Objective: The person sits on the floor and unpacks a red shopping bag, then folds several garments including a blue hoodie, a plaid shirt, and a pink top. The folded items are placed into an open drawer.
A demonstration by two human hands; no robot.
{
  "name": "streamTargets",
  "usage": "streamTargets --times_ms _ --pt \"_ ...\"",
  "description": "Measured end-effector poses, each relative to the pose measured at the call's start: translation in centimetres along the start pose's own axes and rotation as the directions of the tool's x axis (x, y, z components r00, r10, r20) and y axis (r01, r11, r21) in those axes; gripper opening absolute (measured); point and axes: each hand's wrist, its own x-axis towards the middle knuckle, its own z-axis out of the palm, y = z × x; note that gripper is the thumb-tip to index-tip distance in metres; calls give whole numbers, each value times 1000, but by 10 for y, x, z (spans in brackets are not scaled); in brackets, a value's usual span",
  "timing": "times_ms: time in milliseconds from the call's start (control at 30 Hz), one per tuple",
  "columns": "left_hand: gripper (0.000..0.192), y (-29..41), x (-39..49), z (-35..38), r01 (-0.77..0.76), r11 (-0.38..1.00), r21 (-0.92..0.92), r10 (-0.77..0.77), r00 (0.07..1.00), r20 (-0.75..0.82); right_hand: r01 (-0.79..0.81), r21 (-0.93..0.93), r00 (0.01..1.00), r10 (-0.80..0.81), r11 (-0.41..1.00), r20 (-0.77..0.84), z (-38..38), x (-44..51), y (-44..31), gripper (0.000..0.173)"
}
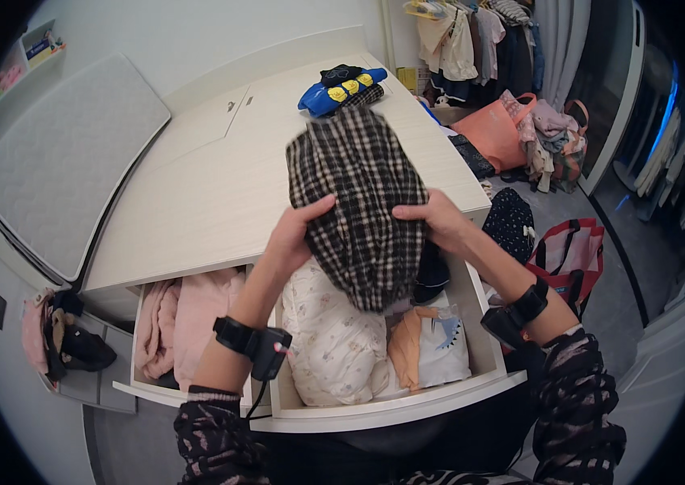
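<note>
A black-and-cream checked garment (pixel 360 206) hangs between my hands above an open drawer. My left hand (pixel 297 233) grips its left edge, thumb on top; my right hand (pixel 439 221) pinches the right edge the same way. Below it, the pulled-out drawer (pixel 397 412) holds a puffy white patterned garment (pixel 333 339), a folded white and orange garment with a blue print (pixel 430 348), and a dark garment (pixel 432 276) partly hidden by the checked cloth. Past my hands, a rolled blue garment with yellow prints (pixel 342 91) lies on the pale wooden top (pixel 209 200).
A second open drawer (pixel 154 391) at left holds pink fleecy clothes (pixel 197 327). A mattress (pixel 75 157) leans against the wall. To the right are an orange bag (pixel 491 136), a red-edged bag (pixel 569 254) and a rack of hanging clothes (pixel 463 45).
</note>
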Motion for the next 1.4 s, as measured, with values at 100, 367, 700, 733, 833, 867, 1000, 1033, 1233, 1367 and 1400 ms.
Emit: streamTargets --times_ms 100,367,700,733,833,867,1000,1033,1233,1367,1400 --pt "41 43 15 9 -290 928 234 294 956 18 143 -4 985 -141 990 96 6 34 -36 47" --pt "25 74 51 -26 -762 450 465 711 621 330 504 200 851 -523 840 51 -20 90 -38 44" --pt "50 -48 15 -84 -496 -194 846 347 773 532 588 -768 662 -395 -254 637 -35 37 43 53" --pt "55 -46 11 -81 -526 -269 807 340 732 591 599 -706 618 -342 -379 708 -32 36 37 54" --pt "56 -37 -1 -73 -545 -322 774 204 758 619 776 -572 553 -150 -267 820 -23 34 26 57" --pt "53 -34 -2 -71 -566 -329 756 185 746 639 787 -540 513 -170 -299 841 -20 37 25 51" --pt "50 -18 7 -71 -81 580 811 79 996 43 277 -815 958 -217 509 189 -20 55 27 50" --pt "53 -18 14 -70 -154 593 790 256 967 -3 206 -818 954 -298 537 44 -18 66 30 60" --pt "68 -12 58 -72 53 753 656 145 959 -244 -82 -810 965 -156 581 -210 -33 100 43 71" --pt "58 -17 55 -49 290 350 891 509 739 -441 -146 -908 954 -188 392 -235 -29 112 45 71" --pt "45 -25 47 -38 -28 235 972 799 575 -176 -144 -932 957 -194 332 -217 -28 114 44 71"
